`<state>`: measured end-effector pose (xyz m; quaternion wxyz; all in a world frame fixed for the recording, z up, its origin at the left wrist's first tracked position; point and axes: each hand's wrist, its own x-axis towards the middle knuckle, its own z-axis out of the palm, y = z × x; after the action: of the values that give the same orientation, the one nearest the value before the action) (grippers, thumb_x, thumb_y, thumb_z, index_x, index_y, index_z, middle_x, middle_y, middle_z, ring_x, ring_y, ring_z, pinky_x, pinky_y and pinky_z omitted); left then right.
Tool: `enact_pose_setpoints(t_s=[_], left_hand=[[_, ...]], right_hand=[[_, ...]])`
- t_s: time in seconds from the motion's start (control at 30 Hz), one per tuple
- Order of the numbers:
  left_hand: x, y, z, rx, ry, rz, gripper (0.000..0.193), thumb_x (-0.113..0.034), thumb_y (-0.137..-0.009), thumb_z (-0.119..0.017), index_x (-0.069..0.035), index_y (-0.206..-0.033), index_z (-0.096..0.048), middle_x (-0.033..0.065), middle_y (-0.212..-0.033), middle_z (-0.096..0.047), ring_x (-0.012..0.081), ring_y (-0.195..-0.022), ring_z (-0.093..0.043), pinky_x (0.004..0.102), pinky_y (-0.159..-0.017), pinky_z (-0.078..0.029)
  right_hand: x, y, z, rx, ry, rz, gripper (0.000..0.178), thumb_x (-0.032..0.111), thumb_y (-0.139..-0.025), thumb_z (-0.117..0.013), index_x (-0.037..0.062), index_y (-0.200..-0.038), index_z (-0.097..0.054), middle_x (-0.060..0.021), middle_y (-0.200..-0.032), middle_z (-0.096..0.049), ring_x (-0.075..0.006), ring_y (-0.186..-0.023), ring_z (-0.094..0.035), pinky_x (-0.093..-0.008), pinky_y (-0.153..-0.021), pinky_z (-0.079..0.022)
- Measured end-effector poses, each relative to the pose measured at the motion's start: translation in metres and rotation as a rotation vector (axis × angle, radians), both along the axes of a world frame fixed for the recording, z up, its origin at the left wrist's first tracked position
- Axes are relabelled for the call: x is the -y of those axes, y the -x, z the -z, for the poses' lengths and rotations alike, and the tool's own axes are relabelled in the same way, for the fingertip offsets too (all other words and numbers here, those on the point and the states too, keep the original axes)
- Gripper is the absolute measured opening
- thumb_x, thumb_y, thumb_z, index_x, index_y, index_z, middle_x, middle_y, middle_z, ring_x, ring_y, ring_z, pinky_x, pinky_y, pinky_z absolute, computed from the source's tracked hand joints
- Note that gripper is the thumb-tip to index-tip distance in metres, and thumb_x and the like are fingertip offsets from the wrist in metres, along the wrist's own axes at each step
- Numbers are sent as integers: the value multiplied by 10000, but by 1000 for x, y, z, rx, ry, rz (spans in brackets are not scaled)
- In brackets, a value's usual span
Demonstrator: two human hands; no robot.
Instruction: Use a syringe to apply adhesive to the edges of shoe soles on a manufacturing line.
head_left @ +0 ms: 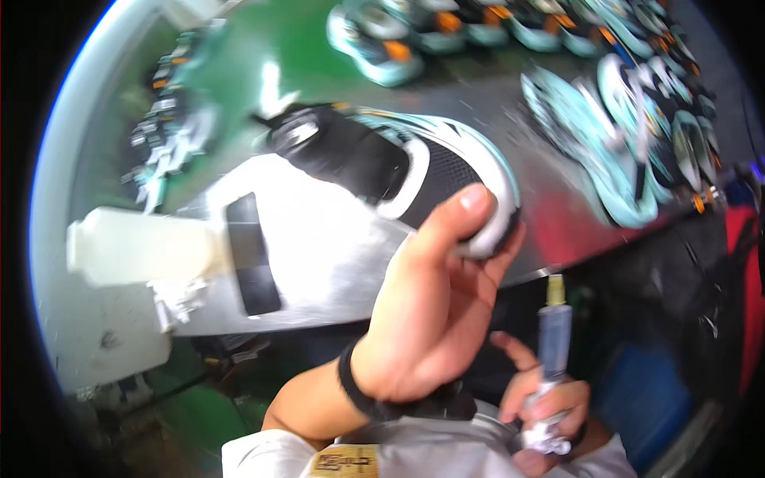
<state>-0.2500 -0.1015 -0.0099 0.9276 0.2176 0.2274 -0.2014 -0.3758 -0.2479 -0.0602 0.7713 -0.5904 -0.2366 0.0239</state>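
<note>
My left hand [446, 295], with a black band at the wrist, grips a sneaker [454, 171] by its toe, the thumb on the upper and the fingers round the edge. The shoe is black and white with a pale teal sole, held over the metal table, its dark heel end pointing to the far left. Low at the right, near my body, my right hand [558, 402] is closed round a syringe [555, 334]. Its clear barrel points up and ends in a yellow tip. Something white shows by the palm, blurred.
A whitish translucent bottle [147, 247] lies on the left, beside a flat black bar [253, 255] and crumpled white tissue [179, 299]. Several similar shoes [374, 48] line the far side of the table [327, 271]. More teal soles and shoes [590, 151] crowd its right.
</note>
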Motion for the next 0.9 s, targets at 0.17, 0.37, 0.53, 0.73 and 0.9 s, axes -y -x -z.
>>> enact_pose_setpoints(t_s=[0.17,0.37,0.53,0.73,0.9], left_hand=[[-112,-143,21,-26,-257,-268,252,-85,-790,-648,-8,-982,-505,96,-928,-566,232,-870,-578,331,-770,-535],[-241,-197,22,-99,-1233,-38,443,-147,-765,-642,114,-1081,-473,241,-956,-557,323,-824,-622,366,-667,-539],[-224,-223,7,90,-2546,423,508,-307,-683,-654,13,-1072,-588,248,-1105,-553,429,-953,-575,489,-767,-475],[-194,-268,54,153,-3292,1078,336,-258,-850,-473,-111,-1101,-641,205,-1243,-504,404,-1243,-361,549,-990,-225],[-234,-287,60,79,-3249,1224,261,-224,-813,-502,-118,-958,-692,123,-1033,-626,310,-1068,-490,503,-902,-258]], right_hand=[[5,-42,20,9,-75,211,517,267,-666,-658,54,-1039,-370,-65,-699,-468,-173,-647,-523,-554,-977,-331],[20,-89,36,76,43,210,574,325,-671,-660,55,-1079,-360,-68,-834,-444,-106,-593,-450,-440,-908,-420],[24,-104,48,53,112,255,606,348,-686,-664,45,-1104,-348,-80,-872,-428,-113,-635,-453,-397,-882,-429],[25,-106,49,57,130,317,639,393,-695,-685,56,-1109,-334,-75,-844,-412,-118,-645,-429,-388,-815,-451],[31,-116,41,101,108,218,562,243,-755,-628,42,-1182,-323,-134,-806,-432,-218,-699,-449,-476,-818,-478]])
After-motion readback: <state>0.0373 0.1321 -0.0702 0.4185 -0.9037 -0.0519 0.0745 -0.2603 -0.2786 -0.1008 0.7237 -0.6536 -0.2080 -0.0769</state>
